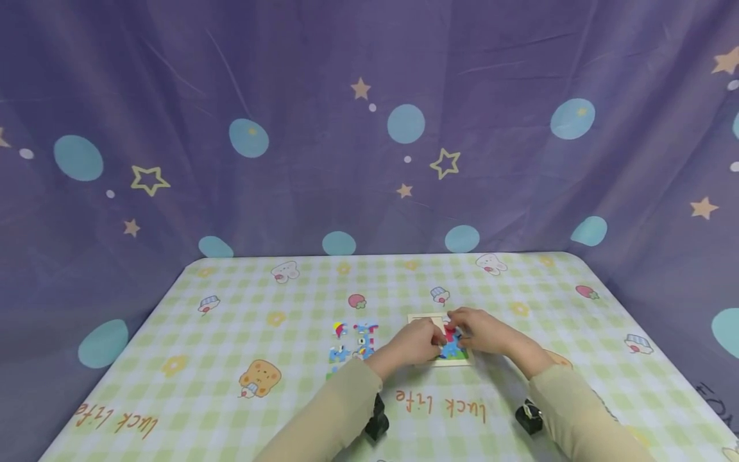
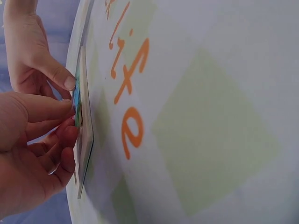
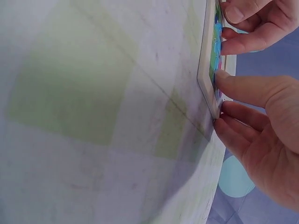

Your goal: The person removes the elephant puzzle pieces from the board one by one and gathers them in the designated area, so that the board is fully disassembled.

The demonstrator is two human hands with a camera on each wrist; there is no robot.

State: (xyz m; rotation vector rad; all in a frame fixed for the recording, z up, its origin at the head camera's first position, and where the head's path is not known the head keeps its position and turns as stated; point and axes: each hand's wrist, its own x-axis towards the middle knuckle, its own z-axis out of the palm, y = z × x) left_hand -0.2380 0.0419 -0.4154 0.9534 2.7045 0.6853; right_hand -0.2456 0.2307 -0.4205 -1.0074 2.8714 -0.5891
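Note:
A wooden jigsaw tray (image 1: pixel 452 363) lies on the table, its right side filled with blue, red and green puzzle pieces (image 1: pixel 454 350). Bare wood shows at its upper left. My left hand (image 1: pixel 417 340) is over the tray's middle; in the left wrist view its thumb and fingers pinch at a blue-green puzzle piece (image 2: pixel 77 116), mostly hidden. My right hand (image 1: pixel 484 330) holds the tray's right side; in the right wrist view its thumb (image 3: pixel 229 84) rests on the pieces and its fingers (image 3: pixel 230 130) touch the rim near a corner.
Several loose puzzle pieces (image 1: pixel 339 354) lie left of the tray, partly behind the left forearm. A green-and-white checked cloth (image 1: pixel 219 359) with printed pictures covers the table. A purple curtain (image 1: pixel 300 192) hangs behind the far edge. Black wrist devices (image 1: pixel 377 420) sit under both forearms.

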